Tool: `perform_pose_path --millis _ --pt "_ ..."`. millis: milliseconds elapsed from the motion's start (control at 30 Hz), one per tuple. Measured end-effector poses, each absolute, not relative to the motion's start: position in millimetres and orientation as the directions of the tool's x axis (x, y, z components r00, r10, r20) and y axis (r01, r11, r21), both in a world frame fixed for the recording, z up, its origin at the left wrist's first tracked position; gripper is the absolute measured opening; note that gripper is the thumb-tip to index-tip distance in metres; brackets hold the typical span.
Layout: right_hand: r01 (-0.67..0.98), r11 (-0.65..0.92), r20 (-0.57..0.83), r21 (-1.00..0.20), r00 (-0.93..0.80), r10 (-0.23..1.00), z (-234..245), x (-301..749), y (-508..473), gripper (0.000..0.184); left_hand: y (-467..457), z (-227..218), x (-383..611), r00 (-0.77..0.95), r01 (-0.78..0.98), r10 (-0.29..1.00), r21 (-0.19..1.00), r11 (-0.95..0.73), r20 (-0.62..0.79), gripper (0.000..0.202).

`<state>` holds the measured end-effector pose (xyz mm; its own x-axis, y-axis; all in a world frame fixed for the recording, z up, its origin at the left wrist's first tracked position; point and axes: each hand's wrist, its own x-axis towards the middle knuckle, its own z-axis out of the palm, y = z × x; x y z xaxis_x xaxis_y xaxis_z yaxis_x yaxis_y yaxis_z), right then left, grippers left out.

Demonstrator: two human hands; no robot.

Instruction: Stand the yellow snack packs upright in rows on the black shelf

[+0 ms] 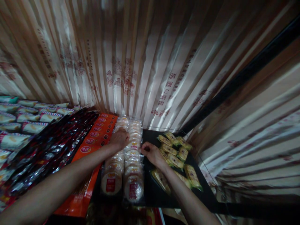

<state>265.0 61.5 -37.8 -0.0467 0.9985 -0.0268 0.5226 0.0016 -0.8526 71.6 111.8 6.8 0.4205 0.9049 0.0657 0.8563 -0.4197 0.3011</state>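
Observation:
Two long rows of round white crackers in clear wrappers with red labels run away from me, a left row (112, 176) and a right row (134, 184). My left hand (120, 138) rests over the far part of the left row, its fingers curled; whatever they grip is hidden. At the right edge of the right row is my right hand (152, 152), thumb and fingers pinched at a cracker wrapper. To the right of my right hand, yellow wrapped snack packs (169, 149) lie scattered on a black surface (150, 195).
Left of the crackers lie an orange printed sheet of packets (79, 162), dark red shiny packets (58, 140) and many white snack packs (31, 117). A pleated printed curtain (126, 56) hangs behind. A dark pole (234, 81) slants across the right.

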Motion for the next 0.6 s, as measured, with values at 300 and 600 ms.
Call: perform_pose_path --millis 300,600 --pt "0.274 -0.050 -0.076 -0.960 -0.086 0.993 -32.2 262.2 55.0 0.029 115.0 4.7 69.9 0.436 0.847 0.898 0.309 -0.432 0.058 0.020" --pt "0.293 0.021 0.024 -0.956 0.005 1.000 -32.7 258.1 60.4 0.032 115.4 0.3 64.7 0.432 0.806 0.889 0.378 -0.455 0.151 0.020"
